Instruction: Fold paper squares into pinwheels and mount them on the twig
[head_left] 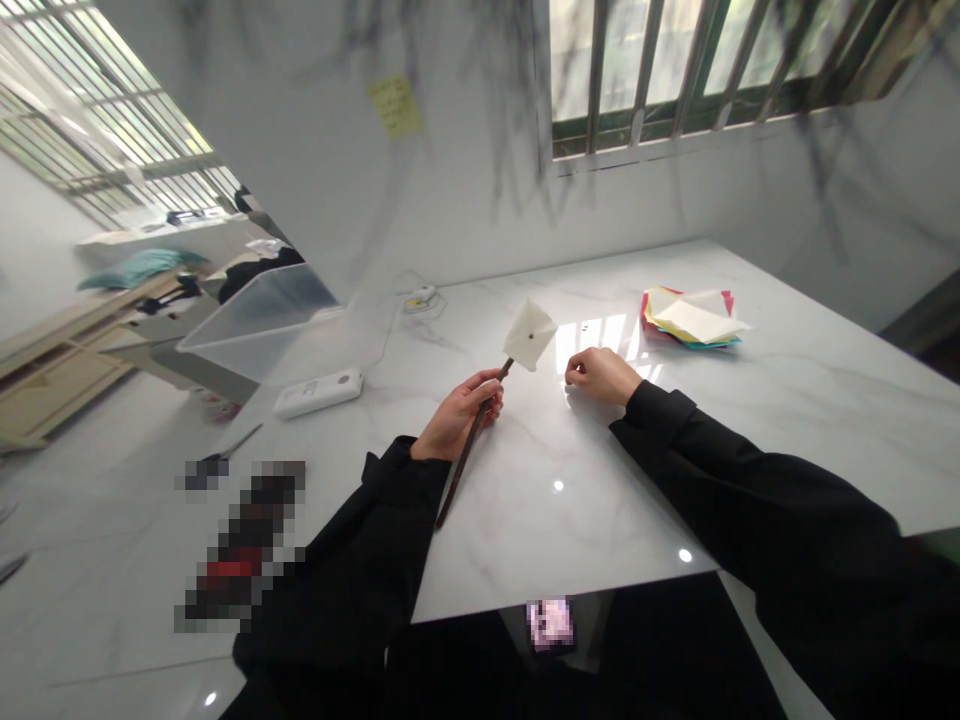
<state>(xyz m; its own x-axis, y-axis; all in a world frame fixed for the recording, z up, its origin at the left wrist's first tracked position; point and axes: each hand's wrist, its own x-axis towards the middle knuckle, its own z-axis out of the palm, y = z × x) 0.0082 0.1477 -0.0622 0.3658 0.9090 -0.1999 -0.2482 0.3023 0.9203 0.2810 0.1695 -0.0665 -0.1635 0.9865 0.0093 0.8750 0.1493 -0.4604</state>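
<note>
My left hand (pixel 466 412) is closed around a thin brown stick (pixel 469 450), which slants up and away from me. At its upper end sits a folded piece of white paper (pixel 531 338) with a dark dot at its middle, like a paper pinwheel. To the right of the paper, my right hand (pixel 602 376) is low over the table with fingers curled and thumb pressed against them. Whatever its fingertips hold, if anything, is hidden. A tiny object (pixel 585 328) lies in the bright light patch just beyond that hand.
Coloured paper sheets (pixel 694 318) lie in a stack at the right on the white marbled table (pixel 517 545). To the left are a white power strip (pixel 319 393), a clear plastic bin (pixel 262 320), scissors (pixel 225 455) and a blurred-out dark item (pixel 251 540). A cable (pixel 424 297) lies by the wall.
</note>
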